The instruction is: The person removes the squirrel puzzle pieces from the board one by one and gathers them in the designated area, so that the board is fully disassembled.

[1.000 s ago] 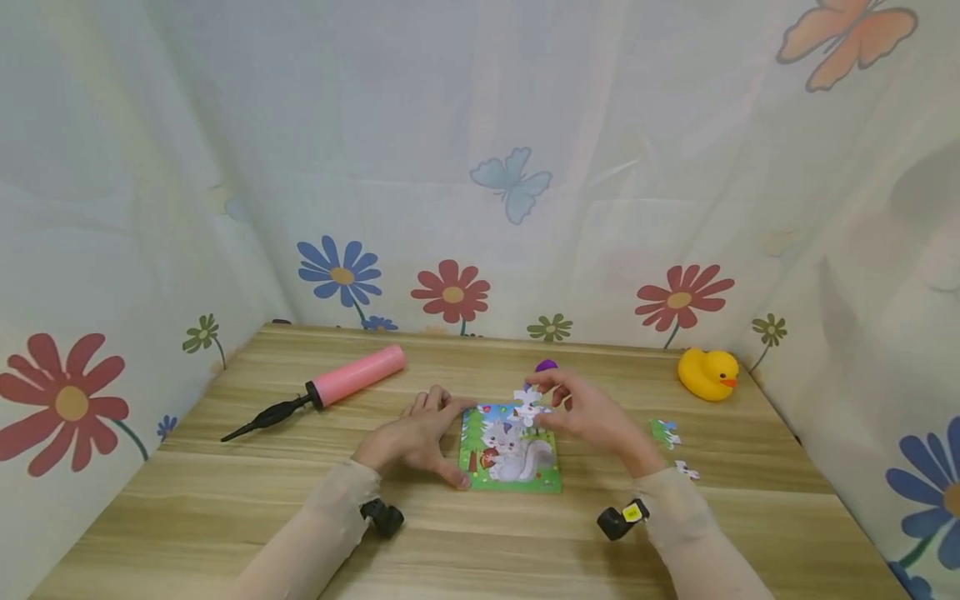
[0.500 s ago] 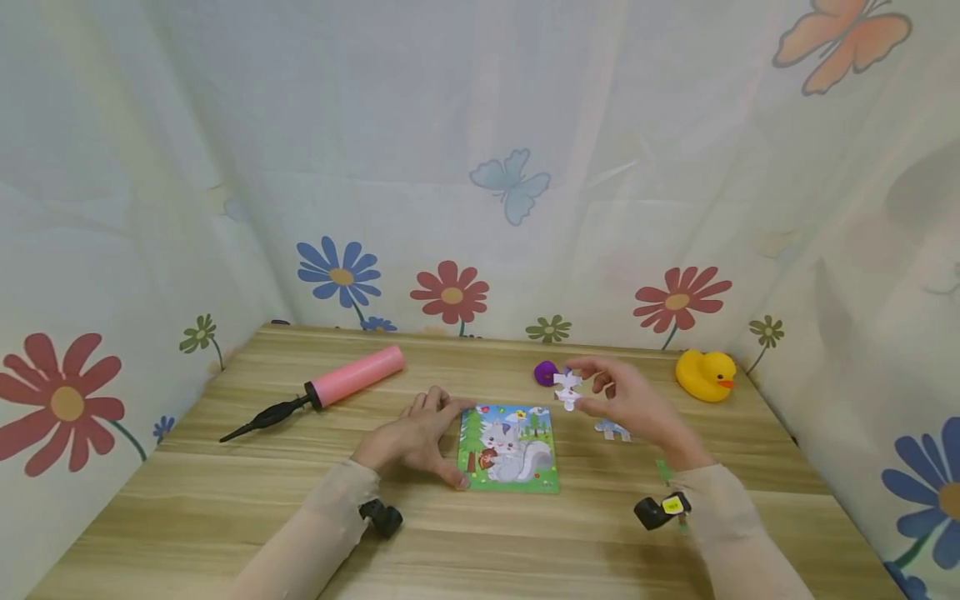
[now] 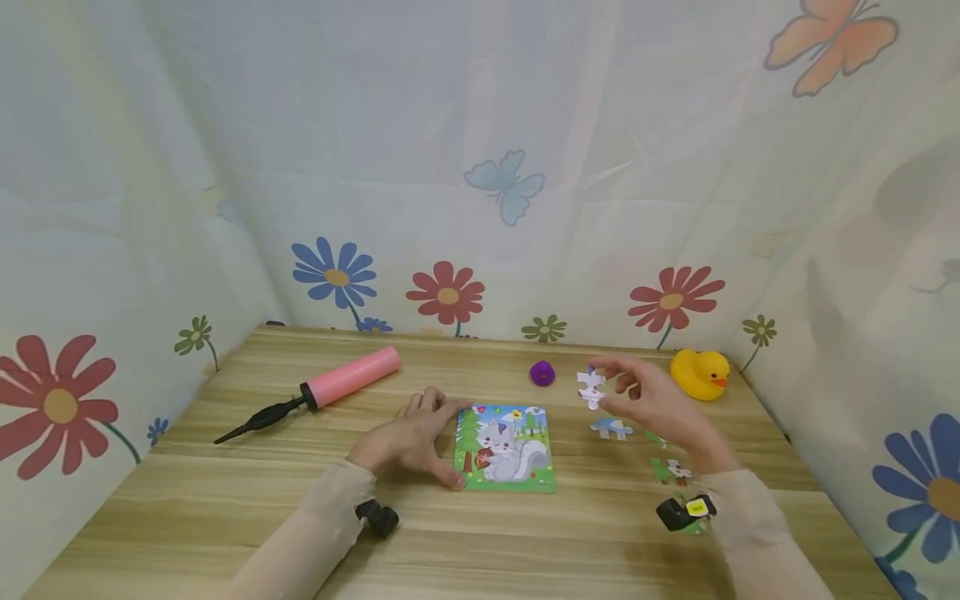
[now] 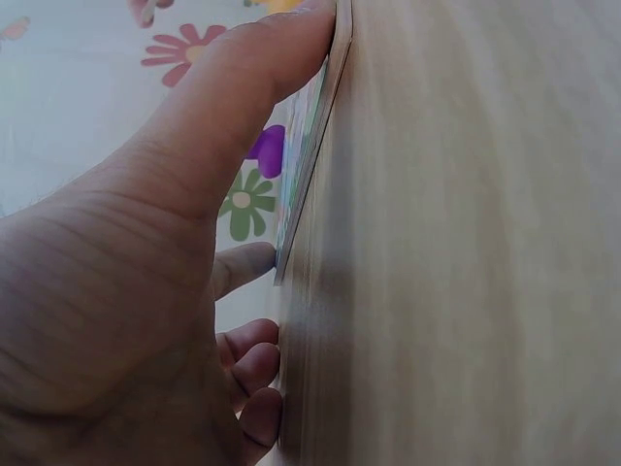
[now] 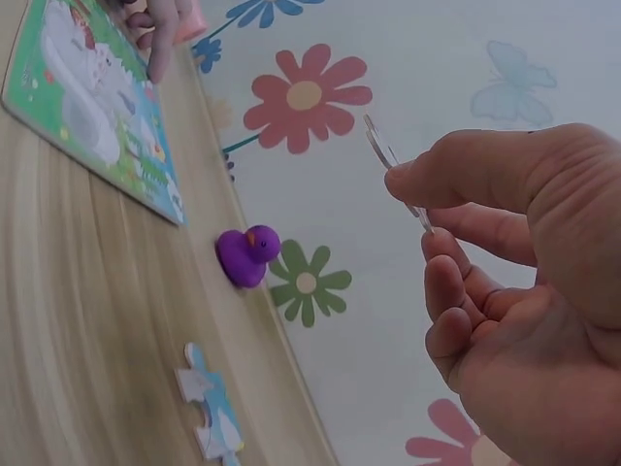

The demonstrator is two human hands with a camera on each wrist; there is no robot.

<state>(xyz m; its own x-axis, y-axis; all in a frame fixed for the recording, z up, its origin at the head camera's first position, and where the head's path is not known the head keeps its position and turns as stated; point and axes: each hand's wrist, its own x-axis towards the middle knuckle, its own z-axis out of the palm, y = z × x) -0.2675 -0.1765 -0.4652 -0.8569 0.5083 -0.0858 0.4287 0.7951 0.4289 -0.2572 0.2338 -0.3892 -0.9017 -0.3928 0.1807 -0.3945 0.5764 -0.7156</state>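
My left hand (image 3: 414, 437) rests at the left side of a small square squirrel picture board (image 3: 504, 450) flat on the table. Its straight thumb touches the near left corner, and its index finger the far left corner. In the left wrist view, the other fingers (image 4: 257, 369) are bent and the board (image 4: 309, 146) appears edge-on. To the right, my right hand (image 3: 652, 404) pinches a pale jigsaw piece (image 3: 591, 388) between thumb and fingers, raised above the table. That piece (image 5: 380, 146) is seen nearly edge-on in the right wrist view.
A blue-and-white jigsaw piece (image 3: 612, 429) lies below the right hand; several green ones (image 3: 662, 471) lie near the wrist, partly covered. A purple toy duck (image 5: 247, 255) stands behind the board. A yellow duck (image 3: 700, 374) and a pink hand pump (image 3: 352, 377) flank the work area.
My right hand has moved right, away from over the board, carrying the jigsaw piece. The board's picture and the purple duck are uncovered. The left hand stays at the board.
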